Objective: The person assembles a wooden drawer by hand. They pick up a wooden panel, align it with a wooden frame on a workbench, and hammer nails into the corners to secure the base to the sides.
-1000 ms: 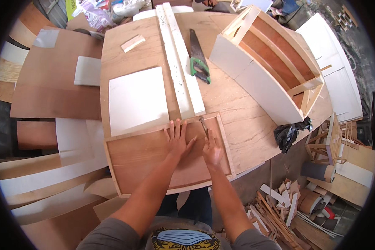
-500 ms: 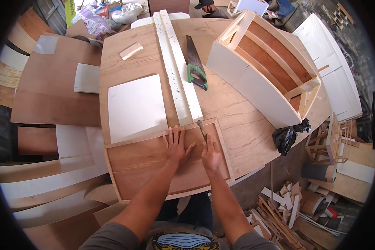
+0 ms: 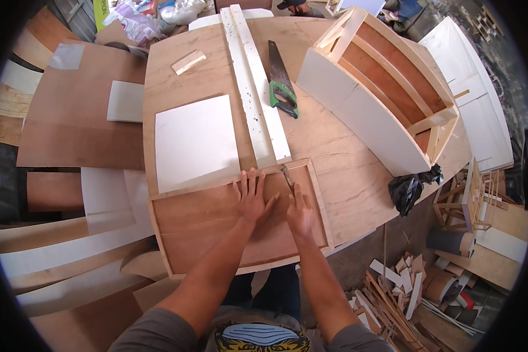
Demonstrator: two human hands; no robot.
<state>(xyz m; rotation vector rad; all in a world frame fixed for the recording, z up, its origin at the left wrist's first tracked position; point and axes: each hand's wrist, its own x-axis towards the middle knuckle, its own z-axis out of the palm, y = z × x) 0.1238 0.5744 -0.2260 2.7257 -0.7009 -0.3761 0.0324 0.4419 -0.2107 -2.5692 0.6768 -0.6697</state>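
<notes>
A shallow framed wooden panel (image 3: 217, 220) lies at the table's near edge, its brown sheet edged with raised wood strips. My left hand (image 3: 252, 199) presses on it with the fingers spread, their tips at the far strip. To its right, my right hand (image 3: 300, 214) is wrapped round a slim metal hand tool (image 3: 288, 178). The tool's thicker head rests at the far strip, near the panel's far right corner; its exact kind is not clear, and my fist hides its lower end.
Beyond the panel lie a white board (image 3: 198, 141), long white strips (image 3: 255, 88), a handsaw (image 3: 282, 82) with a green handle and a small wood offcut (image 3: 189, 61). A white-sided wooden frame (image 3: 381, 94) stands at right beside a black plastic bag (image 3: 406, 193). A person (image 3: 299, 8) is at the far side.
The view has shifted slightly, so the table and its things appear a little higher and to the right. My left hand stays on the panel; the tool's head remains by the far strip.
</notes>
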